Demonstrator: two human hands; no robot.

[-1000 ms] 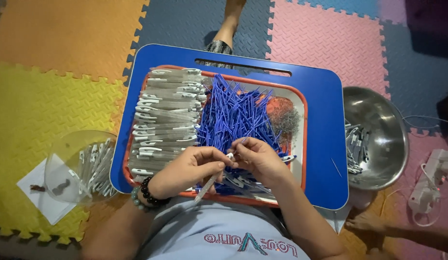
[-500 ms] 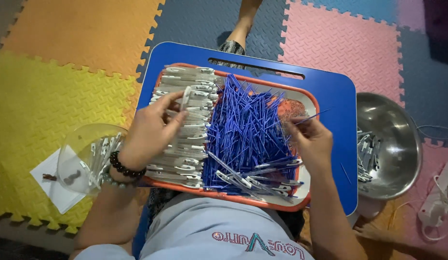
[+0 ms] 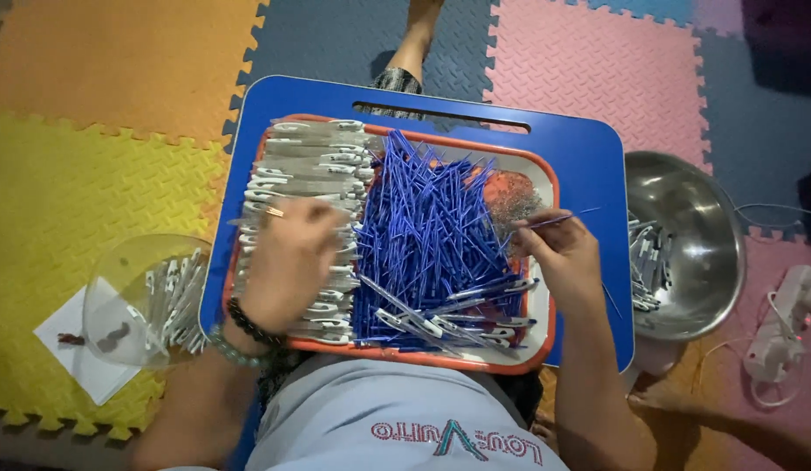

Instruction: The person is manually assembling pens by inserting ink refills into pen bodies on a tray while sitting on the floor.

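The left hand (image 3: 288, 262) lies palm-down with fingers curled on the stack of grey pen barrels (image 3: 305, 187) at 9 o'clock in the orange tray (image 3: 545, 349). The right hand (image 3: 558, 253) at 3 o'clock pinches 1 thin blue refill (image 3: 558, 219) between its fingertips. A heap of blue refills (image 3: 432, 235) fills the tray's middle. The tray rests on a blue lap board (image 3: 589, 148); a steel bowl (image 3: 693, 244) sits further toward 3 o'clock.
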